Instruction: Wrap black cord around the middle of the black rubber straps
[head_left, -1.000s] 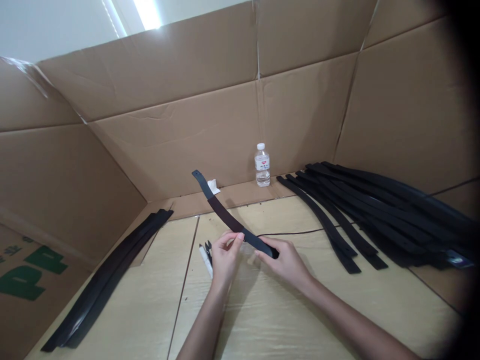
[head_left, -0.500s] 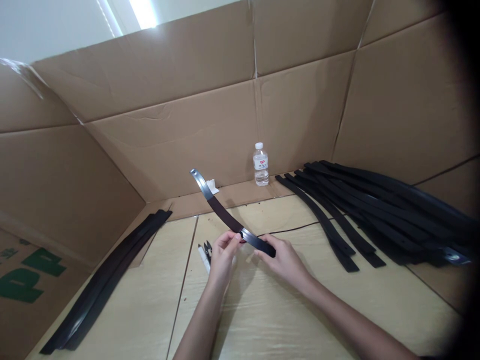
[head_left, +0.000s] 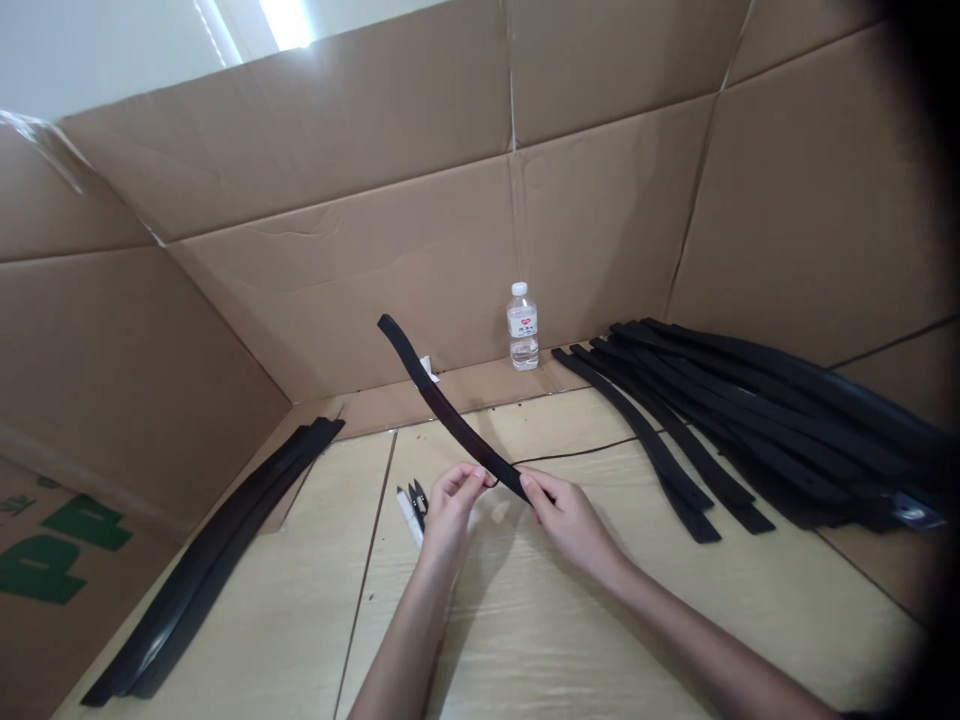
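Observation:
A long, curved black strip (head_left: 450, 415) is held up at a slant over the table, its matte face towards me. My right hand (head_left: 562, 510) is closed on the strip's lower end, the thumb lying on top. My left hand (head_left: 454, 497) is in a pinch beside the strip's lower part, on a thin dark cord (head_left: 577, 454). Whether its fingertips also touch the strip I cannot tell. From the strip the cord runs right across the table towards other black strips. A dark wrapped section covers the middle of the held strip, hard to make out against the black.
Many black strips (head_left: 675, 400) lie piled on the right, and a smaller stack (head_left: 217, 560) on the left. Small black snips (head_left: 418, 497) and a white pen (head_left: 409, 515) lie left of my left hand. A water bottle (head_left: 523, 330) stands by the cardboard wall (head_left: 337, 290).
The strip has been turned over about its length: its shiny metallic face and brown wrapped middle were showing, and now the matte black face shows. Both hands stay in nearly the same place.

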